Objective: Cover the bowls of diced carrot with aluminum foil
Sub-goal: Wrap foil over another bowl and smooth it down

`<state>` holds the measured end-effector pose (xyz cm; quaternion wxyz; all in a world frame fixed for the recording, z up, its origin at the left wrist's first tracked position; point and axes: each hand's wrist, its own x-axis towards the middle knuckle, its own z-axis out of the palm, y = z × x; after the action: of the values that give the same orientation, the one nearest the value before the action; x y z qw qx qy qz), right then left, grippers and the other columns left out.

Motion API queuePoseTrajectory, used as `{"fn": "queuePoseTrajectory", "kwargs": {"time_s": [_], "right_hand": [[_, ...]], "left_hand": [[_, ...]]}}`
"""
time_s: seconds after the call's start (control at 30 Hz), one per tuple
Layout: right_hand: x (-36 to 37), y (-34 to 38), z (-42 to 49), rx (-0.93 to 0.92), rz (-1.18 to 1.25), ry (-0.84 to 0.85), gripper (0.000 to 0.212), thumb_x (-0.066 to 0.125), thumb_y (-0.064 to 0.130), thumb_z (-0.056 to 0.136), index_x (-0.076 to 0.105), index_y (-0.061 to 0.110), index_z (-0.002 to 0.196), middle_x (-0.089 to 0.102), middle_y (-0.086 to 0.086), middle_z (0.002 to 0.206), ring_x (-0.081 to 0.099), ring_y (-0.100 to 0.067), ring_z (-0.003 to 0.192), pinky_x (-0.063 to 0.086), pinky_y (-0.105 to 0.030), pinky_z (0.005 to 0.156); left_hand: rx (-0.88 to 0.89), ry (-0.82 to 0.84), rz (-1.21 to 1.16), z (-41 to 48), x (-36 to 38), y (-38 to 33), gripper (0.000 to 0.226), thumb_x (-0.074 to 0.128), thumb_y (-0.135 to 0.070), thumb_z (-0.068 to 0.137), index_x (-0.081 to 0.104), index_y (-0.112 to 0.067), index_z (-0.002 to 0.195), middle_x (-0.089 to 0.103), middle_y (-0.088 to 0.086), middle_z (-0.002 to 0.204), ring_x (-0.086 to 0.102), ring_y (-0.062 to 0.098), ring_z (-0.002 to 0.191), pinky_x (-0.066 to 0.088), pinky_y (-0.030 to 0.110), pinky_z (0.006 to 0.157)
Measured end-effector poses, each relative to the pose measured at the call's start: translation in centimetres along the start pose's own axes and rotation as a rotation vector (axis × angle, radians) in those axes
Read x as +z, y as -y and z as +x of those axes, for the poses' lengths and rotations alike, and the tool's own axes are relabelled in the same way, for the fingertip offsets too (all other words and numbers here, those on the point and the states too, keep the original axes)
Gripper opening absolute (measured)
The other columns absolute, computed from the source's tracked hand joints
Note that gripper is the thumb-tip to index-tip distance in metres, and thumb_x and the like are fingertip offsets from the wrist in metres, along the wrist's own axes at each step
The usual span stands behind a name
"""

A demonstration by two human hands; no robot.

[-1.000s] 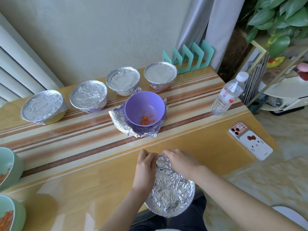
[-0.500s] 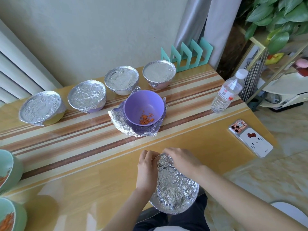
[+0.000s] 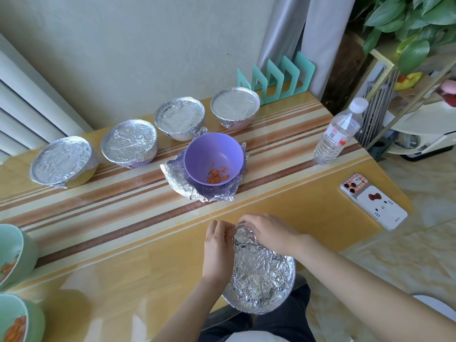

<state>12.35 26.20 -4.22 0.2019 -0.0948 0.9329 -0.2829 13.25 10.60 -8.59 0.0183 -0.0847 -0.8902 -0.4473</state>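
— Grip of the left hand (image 3: 218,253)?
— Narrow, pinching the far rim of the crumpled foil sheet (image 3: 261,275) over the bench's (image 3: 123,243) near edge.
— And the right hand (image 3: 269,233)?
— Curled over the same rim, holding it.
— Open bowl?
— The purple bowl (image 3: 213,154), mid-bench, diced carrot (image 3: 218,175) inside, sitting on flattened foil (image 3: 180,183), just before four foil-covered bowls (image 3: 181,117).

The worktop (image 3: 123,280) is honey-yellow, crossed by brown and cream stripes. The open bowl (image 3: 213,154) is lilac, its carrot bits (image 3: 218,176) orange. The foil sheet (image 3: 259,275) is crinkled silver, same as the foil covers (image 3: 180,114) along the back. Bowls at the left edge (image 3: 24,255) are pale green, the rack (image 3: 278,77) teal. The phone case (image 3: 375,201) is white with a red bow.
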Motion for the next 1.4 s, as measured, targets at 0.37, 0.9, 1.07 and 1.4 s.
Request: {"fn": "queuePoseTrajectory", "kwargs": {"time_s": [0.37,0.9,1.07,1.4], "right_hand": [[0.6,0.2,-0.4,-0.024,0.014,0.009,0.037,0.039,-0.008,0.093,0.056,0.009,0.121,0.065,-0.008,0.117,0.065,-0.021,0.098,0.051,-0.024,0.068],[0.8,0.3,-1.8,0.036,0.076,-0.052,0.046,0.036,-0.008,0.095,0.048,0.013,0.133,0.059,-0.005,0.130,0.056,-0.016,0.118,0.047,-0.026,0.092],[0.6,0.6,-1.7,0.059,0.066,-0.055,0.054,0.035,-0.014,0.090,0.049,0.015,0.134,0.059,-0.007,0.128,0.057,-0.019,0.117,0.047,-0.027,0.093],[0.5,-0.5,-0.5,0.071,0.154,0.101,0.030,0.039,0.003,0.098,0.056,0.013,0.120,0.064,-0.010,0.105,0.058,-0.021,0.086,0.043,-0.032,0.072]], "left_hand": [[0.108,0.056,0.012,0.3,-0.7,0.1,0.005,0.060,-0.003,0.088,0.060,-0.007,0.085,0.049,-0.006,0.083,0.047,-0.007,0.078,0.034,0.003,0.070],[0.091,0.013,0.035,-0.4,-0.3,0.3,0.009,0.057,0.001,0.088,0.062,-0.007,0.086,0.049,-0.004,0.083,0.043,0.003,0.071,0.033,0.005,0.068],[0.085,0.009,0.036,-0.6,-0.2,0.1,0.008,0.058,0.002,0.087,0.062,-0.005,0.085,0.050,-0.002,0.083,0.044,0.004,0.071,0.033,0.005,0.068],[0.081,0.005,0.047,-0.8,0.2,-0.1,0.007,0.059,0.001,0.086,0.063,-0.005,0.085,0.052,0.000,0.082,0.042,0.003,0.071,0.032,0.002,0.070]]}}
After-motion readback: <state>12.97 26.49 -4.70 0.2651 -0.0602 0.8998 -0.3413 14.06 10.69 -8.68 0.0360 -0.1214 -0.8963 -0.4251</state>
